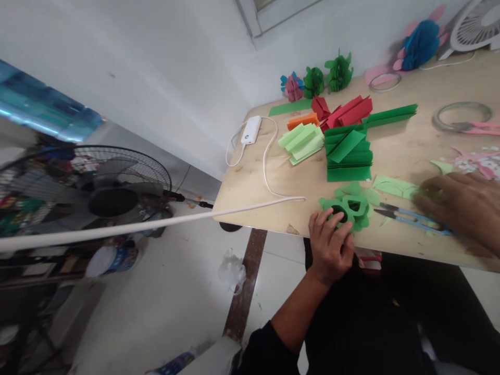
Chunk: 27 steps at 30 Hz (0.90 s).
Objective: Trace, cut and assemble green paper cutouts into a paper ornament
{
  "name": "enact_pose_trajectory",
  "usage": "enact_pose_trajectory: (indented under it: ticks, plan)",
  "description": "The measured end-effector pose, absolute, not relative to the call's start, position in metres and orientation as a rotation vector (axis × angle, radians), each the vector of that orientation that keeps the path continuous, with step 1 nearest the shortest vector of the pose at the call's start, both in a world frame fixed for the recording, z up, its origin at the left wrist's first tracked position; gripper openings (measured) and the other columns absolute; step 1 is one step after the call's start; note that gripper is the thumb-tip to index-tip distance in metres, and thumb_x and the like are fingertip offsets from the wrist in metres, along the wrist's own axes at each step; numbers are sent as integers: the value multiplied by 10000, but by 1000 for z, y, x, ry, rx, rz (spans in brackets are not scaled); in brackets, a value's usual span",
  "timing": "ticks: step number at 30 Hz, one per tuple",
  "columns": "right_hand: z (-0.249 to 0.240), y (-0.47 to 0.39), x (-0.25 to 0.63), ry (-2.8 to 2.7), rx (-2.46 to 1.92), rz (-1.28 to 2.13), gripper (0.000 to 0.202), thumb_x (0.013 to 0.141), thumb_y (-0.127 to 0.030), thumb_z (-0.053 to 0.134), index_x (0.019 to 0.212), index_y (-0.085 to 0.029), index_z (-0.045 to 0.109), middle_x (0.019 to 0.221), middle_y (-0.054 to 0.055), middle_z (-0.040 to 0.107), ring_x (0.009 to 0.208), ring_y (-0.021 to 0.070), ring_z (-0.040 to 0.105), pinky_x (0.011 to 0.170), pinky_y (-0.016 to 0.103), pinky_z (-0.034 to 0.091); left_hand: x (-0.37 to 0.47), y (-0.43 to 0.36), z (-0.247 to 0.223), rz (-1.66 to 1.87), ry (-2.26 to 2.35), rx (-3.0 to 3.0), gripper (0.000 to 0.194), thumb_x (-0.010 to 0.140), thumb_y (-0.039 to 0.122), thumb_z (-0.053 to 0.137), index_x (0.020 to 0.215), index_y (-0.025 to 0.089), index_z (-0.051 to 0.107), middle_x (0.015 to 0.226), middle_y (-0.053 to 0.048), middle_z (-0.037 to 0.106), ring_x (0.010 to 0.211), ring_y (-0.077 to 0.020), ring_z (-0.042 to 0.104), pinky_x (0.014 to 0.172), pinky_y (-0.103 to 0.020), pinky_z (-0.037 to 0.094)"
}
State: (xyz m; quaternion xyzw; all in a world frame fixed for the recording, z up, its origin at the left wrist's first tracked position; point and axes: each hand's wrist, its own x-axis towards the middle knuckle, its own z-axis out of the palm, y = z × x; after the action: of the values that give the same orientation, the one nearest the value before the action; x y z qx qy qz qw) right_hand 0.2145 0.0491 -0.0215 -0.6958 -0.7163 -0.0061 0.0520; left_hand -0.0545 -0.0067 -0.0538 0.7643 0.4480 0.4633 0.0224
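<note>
At the table's front edge, my left hand (331,240) rests with its fingertips on light green paper cutouts (356,204), its fingers slightly apart. My right hand (463,205), smeared by motion, is over the right side of the table beside a light green paper strip (394,186); its fingers are not clear. Blue-handled snips (414,217) lie between the hands. Behind the cutouts are a folded dark green paper stack (349,156), pale green folded paper (302,141), red folded paper (349,112) and an orange folded piece (303,121).
Finished paper figures (313,82) stand along the wall, with a blue one (421,46) near a small white fan (476,26). A white power bank (251,129) and cable lie at left. Pink scissors (482,127) and paper scraps are at right. A large fan (113,202) stands beyond the table.
</note>
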Motion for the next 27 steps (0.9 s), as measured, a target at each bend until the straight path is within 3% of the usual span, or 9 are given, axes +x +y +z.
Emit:
enact_pose_trajectory:
  ticks: [11,27]
  plan:
    - [-17,49,209,-2020,-2077,55,299,635,-531,412,608,-269,553,598,61,560,540,196,423,478,324,291,-53,-5,-55,1460,1390,2377,228,786,151,544,1006,175,598,1086,-81,658,1203,-234,515,1050,-488,370]
    - [-4,31,203,-1825,-1777,-294,323,767,-559,410,723,-263,529,646,33,562,586,192,495,496,315,329,-53,-6,-55,1480,1404,2375,234,782,155,548,1008,173,606,1123,-90,640,1234,-244,489,1054,-498,369]
